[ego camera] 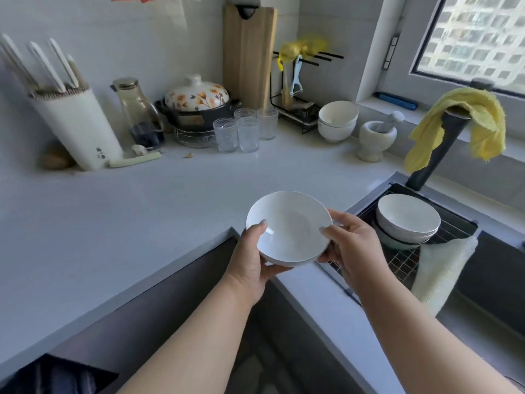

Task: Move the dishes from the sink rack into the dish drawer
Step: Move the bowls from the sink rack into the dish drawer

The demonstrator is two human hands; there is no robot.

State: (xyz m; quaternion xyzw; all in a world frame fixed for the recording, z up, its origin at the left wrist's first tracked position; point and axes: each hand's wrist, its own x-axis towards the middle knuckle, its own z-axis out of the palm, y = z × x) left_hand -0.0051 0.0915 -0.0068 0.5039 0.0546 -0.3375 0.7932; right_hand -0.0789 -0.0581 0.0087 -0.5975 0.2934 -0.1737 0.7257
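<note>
A white bowl (288, 227) is held over the counter corner, just left of the sink. My left hand (251, 261) grips its left rim, thumb inside and fingers under the base. My right hand (353, 251) grips its right rim the same way. A stack of white bowls (407, 220) sits on the wire sink rack (403, 258) to the right. The dish drawer is not clearly in view; dark cabinet fronts (159, 305) run below the counter.
The white counter (127, 211) carries a knife block (78, 129), a jar (136, 109), a floral pot (197, 105), several glasses (245, 129), two stacked bowls (338, 120) and a mortar (376, 137). A yellow cloth (468, 123) drapes the black tap; a pale towel (441, 268) hangs over the sink edge.
</note>
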